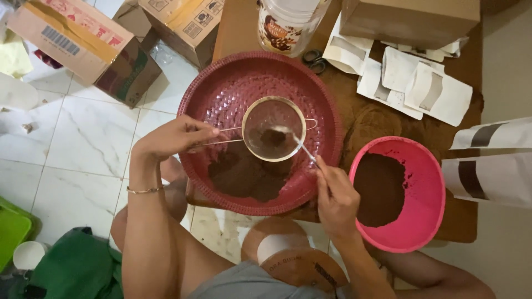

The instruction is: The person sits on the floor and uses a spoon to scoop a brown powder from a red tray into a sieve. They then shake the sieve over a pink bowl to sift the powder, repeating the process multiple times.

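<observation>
Knees low in frame, left hand [174,138] clamped on the sieve [273,128] handle over the red tray [327,111]; right hand [335,199] pinches a spoon [293,138] — stirring dark powder; tilt that sieve and lumps could spill past the sifted pile [246,177]; pink bowl [429,182] alongside — half-full, fine brown.

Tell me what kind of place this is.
Probably a home used for small-scale food packing: a low wooden table on a tiled floor, cardboard boxes, empty paper pouches, and the person sieving brown powder into a red tray.
</observation>
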